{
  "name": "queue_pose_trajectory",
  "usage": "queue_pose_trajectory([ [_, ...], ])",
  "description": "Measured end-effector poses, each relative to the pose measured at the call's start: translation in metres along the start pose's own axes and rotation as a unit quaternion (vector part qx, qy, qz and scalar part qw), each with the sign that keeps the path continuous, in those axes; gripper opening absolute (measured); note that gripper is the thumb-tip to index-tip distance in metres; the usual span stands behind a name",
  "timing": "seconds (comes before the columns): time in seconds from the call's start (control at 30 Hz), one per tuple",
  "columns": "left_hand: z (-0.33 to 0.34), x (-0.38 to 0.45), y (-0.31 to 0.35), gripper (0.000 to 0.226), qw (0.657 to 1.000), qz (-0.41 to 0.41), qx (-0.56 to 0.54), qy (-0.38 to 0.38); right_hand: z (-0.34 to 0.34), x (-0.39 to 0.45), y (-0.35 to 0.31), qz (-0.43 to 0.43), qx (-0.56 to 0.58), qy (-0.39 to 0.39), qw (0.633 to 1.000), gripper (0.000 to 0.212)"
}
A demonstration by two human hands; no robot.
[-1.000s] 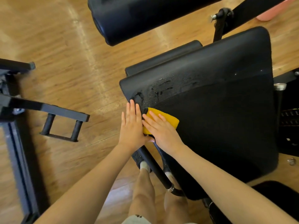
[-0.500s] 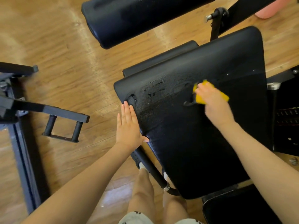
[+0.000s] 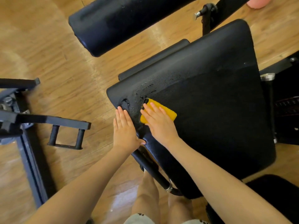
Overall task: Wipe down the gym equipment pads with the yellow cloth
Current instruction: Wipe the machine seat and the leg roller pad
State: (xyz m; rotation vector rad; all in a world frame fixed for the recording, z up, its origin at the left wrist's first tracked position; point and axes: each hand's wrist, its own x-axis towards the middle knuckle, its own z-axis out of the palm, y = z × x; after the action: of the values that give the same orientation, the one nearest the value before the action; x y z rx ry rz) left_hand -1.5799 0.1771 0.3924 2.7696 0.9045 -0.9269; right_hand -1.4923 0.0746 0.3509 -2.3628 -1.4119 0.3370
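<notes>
The yellow cloth (image 3: pixel 159 112) lies flat on the black pad (image 3: pixel 210 102) under the right hand (image 3: pixel 159 122), whose straight fingers press it. Just left, the left hand (image 3: pixel 125 129) rests flat, fingers extended, on the pad's edge; a roller pad (image 3: pixel 123 23) lies beyond both hands.

Sunlit wooden floor (image 3: pixel 61 50)

under me is a wooden plank floor (image 3: pixel 68 65), warm brown with streaks of glare. on my left stands a dark metal frame (image 3: pixel 19 120) with bolts, and a small rectangular handle loop (image 3: pixel 66 136) juts from its bar. at the top right edge i see a pink object (image 3: pixel 258 2), cut off by the frame. my bare legs (image 3: pixel 148 191) show below, near a curved black metal tube (image 3: pixel 155 173).
</notes>
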Motion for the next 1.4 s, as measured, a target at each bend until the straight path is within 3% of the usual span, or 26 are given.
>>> queue_pose_trajectory([
  [0.1, -0.003, -0.001, 0.001, 0.14, 1.0, -0.005, 0.008, -0.003, -0.016, -0.003, 0.049, -0.001, -0.009, 0.009, 1.0, 0.062],
  [0.2, -0.005, -0.002, 0.002, 0.141, 1.0, -0.013, -0.004, -0.002, -0.043, -0.011, 0.098, 0.101, 0.021, 0.056, 0.993, 0.066],
  [0.3, -0.007, 0.001, 0.013, 0.142, 0.998, -0.037, -0.045, -0.012, -0.071, -0.013, 0.145, 0.188, 0.028, 0.11, 0.976, 0.056],
  [0.5, -0.009, 0.013, 0.037, 0.142, 0.994, -0.093, -0.053, -0.031, -0.112, -0.001, 0.225, 0.339, 0.045, 0.178, 0.923, 0.048],
  [0.67, -0.009, 0.017, 0.041, 0.141, 0.992, -0.112, -0.05, -0.044, -0.121, 0.032, 0.223, 0.496, 0.065, 0.225, 0.836, 0.047],
  [0.7, -0.01, 0.017, 0.041, 0.141, 0.991, -0.114, -0.045, -0.046, -0.119, 0.038, 0.21, 0.498, 0.042, 0.217, 0.839, 0.048],
  [0.77, -0.009, 0.017, 0.042, 0.141, 0.991, -0.117, -0.034, -0.045, -0.107, 0.046, 0.174, 0.439, 0.009, 0.186, 0.879, 0.05],
  [0.9, -0.008, 0.016, 0.041, 0.142, 0.992, -0.114, -0.03, -0.036, -0.058, 0.042, 0.078, 0.212, -0.035, 0.085, 0.973, 0.057],
  [1.03, -0.009, 0.015, 0.04, 0.142, 0.993, -0.111, -0.035, -0.038, -0.049, 0.027, 0.079, 0.11, 0.089, 0.071, 0.987, 0.052],
  [1.13, -0.007, 0.016, 0.039, 0.142, 0.993, -0.107, -0.043, -0.037, -0.083, 0.025, 0.127, 0.201, 0.099, 0.174, 0.959, 0.045],
  [1.27, -0.004, 0.017, 0.038, 0.142, 0.993, -0.099, -0.057, -0.029, -0.103, 0.039, 0.166, 0.359, 0.042, 0.141, 0.922, 0.047],
  [1.4, -0.003, 0.015, 0.035, 0.141, 0.993, -0.086, -0.077, -0.02, -0.077, 0.056, 0.113, 0.328, 0.012, 0.122, 0.937, 0.05],
])
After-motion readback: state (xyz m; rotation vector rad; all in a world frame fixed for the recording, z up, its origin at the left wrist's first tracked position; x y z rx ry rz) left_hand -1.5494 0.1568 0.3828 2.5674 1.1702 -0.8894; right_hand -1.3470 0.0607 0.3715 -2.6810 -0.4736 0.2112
